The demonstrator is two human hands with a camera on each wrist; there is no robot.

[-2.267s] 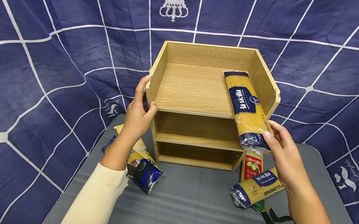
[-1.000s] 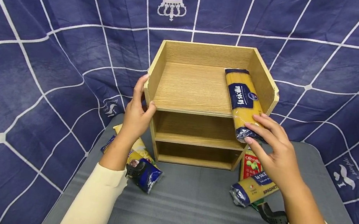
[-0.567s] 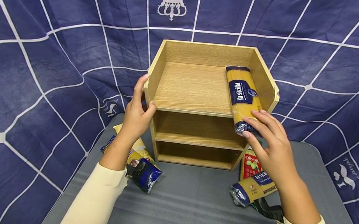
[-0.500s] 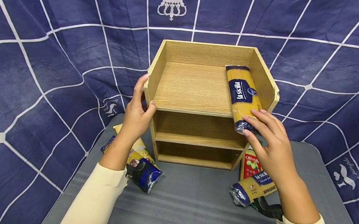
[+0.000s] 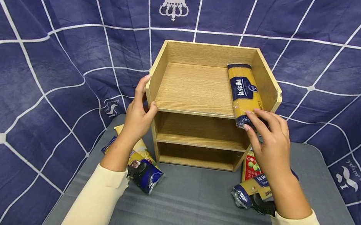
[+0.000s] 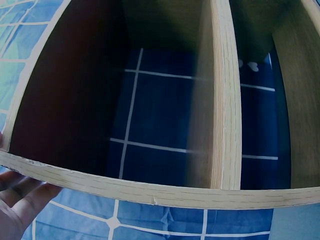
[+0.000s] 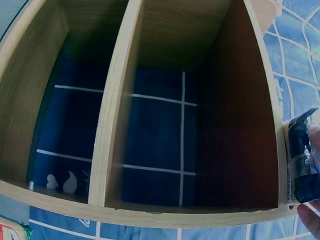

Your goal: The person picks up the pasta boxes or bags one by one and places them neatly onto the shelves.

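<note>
A small wooden shelf unit (image 5: pixel 194 87) with an open top tray and two lower compartments stands at centre in the head view. My left hand (image 5: pixel 138 116) grips the front edge of its left side panel; in the left wrist view, fingers (image 6: pixel 37 200) lie against the outer face. On the top tray, along the right wall, lies a yellow and navy packet of spaghetti (image 5: pixel 243 90), its near end overhanging the front edge. My right hand (image 5: pixel 272 141) holds that end, fingers on top and thumb at the tip. The right wrist view shows the packet's dark end (image 7: pixel 302 155) at the shelf's edge.
Right of the shelf, another spaghetti packet (image 5: pixel 253 189) lies across a red Olivoila package (image 5: pixel 250 167), partly behind my right wrist. On the left are a pale yellow bag (image 5: pixel 141 147) and a blue-and-yellow packet (image 5: pixel 153 178), partly under my left forearm. Blue patterned cloth (image 5: pixel 224 6) hangs behind.
My right hand has pushed the spaghetti packet farther back onto the top tray, and its grip has shifted from the packet's side to the near end. My left hand has stayed on the panel.
</note>
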